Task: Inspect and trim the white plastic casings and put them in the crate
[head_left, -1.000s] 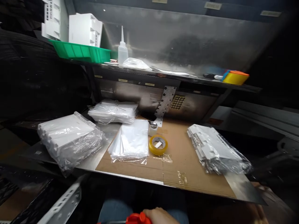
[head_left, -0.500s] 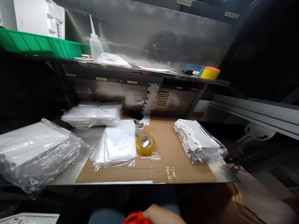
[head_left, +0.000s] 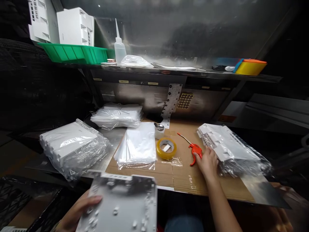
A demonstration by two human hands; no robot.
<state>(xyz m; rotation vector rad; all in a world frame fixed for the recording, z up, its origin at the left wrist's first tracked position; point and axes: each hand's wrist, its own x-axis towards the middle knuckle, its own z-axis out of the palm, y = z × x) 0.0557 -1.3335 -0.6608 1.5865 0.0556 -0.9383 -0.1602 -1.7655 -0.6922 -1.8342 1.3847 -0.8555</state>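
Observation:
My left hand (head_left: 80, 207), at the lower left, grips a white plastic housing panel (head_left: 125, 203) by its left edge, thumb on the face. The panel's inner side shows, with small posts and clips; it is slightly blurred. Over the right part of the cardboard, my right hand (head_left: 208, 161) is closed around the rear of a red air blow gun (head_left: 196, 150). The gun's thin metal nozzle points up and left. To the right of that hand is a bagged stack of white panels (head_left: 224, 145). A yellow tape roll (head_left: 166, 149) lies left of the gun.
Clear plastic bags (head_left: 138, 145) lie on the cardboard (head_left: 183, 175), with a small pump bottle (head_left: 159, 131) behind. More bags (head_left: 118, 116) and a wrapped white housing (head_left: 72, 141) sit left. The shelf above holds a green bin (head_left: 72, 54) and a squeeze bottle (head_left: 120, 50).
The white panel has come up into view in my left hand. A hand with something red was at the bottom edge; now my right hand is over the cardboard with the blow gun. The view has shifted left.

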